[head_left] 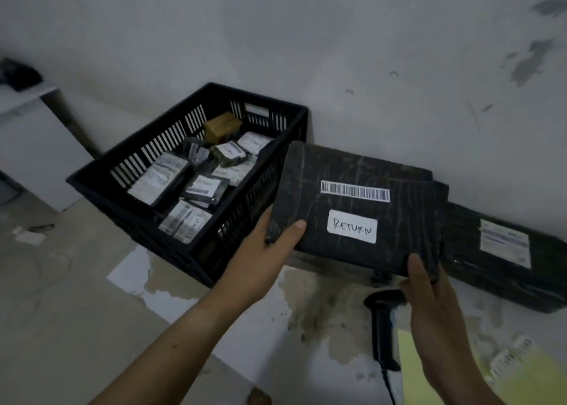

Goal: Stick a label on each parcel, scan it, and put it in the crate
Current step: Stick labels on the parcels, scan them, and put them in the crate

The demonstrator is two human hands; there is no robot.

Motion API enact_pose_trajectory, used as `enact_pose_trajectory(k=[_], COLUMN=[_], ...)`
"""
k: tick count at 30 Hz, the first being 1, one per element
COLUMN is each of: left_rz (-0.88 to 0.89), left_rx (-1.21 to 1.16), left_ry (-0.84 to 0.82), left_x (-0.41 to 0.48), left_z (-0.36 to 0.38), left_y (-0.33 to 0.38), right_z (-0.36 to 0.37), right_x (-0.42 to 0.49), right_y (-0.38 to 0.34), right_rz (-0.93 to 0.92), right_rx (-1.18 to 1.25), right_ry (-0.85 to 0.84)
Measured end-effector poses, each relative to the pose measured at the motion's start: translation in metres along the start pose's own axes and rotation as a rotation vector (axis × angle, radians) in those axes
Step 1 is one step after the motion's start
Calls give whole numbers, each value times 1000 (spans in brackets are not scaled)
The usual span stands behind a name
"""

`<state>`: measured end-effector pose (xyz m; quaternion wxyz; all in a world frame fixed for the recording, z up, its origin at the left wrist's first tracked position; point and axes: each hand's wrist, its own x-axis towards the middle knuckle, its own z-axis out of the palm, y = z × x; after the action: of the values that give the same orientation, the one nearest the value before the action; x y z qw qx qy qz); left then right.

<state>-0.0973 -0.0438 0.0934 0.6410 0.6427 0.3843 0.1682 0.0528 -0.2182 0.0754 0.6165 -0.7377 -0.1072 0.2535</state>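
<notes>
My left hand [264, 251] pinches the black parcel [359, 165] by its near-left corner, thumb on top, fingers underneath. My right hand [429, 300] grips the near-right corner likewise. The parcel carries a barcode strip [355, 191] and a RETURN label [352, 229]. I hold it tilted just right of the crate [196, 260], above the scanner [383, 328].

A single head-worn camera is looking forward and down from above the person's arms, facing the wall [306, 36]. It is sitting close over the left hand [264, 251] and right hand [429, 306] holding the parcel [352, 165], with the crate [260, 96] lying left of centre.
</notes>
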Motion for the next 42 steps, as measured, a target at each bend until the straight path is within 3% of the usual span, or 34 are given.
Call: enact_pose_trajectory(k=[13,24,28,34,37,42], left_rz=[193,253,219,77,66,188], left_rx=[-3,-84,-71,-66,-90,-10], left_ry=[35,179,169,-73,-44,45], left_x=[101,204,246,292,300,305], left_z=[-155,-263,-283,-279,-274,-260], left_y=[93,85,61,21,7,3], right_z=[152,282,311,320,324,322], right_x=[47,126,161,190,201,214], right_y=[-112,-139,-126,-102,-93,-79], right_rz=[-322,-485,-473,-383,-383,-388], right_rx=[-21,-247,-328,-479,-592,-748], right_ry=[-100,-307,-328,-242,-191,-109])
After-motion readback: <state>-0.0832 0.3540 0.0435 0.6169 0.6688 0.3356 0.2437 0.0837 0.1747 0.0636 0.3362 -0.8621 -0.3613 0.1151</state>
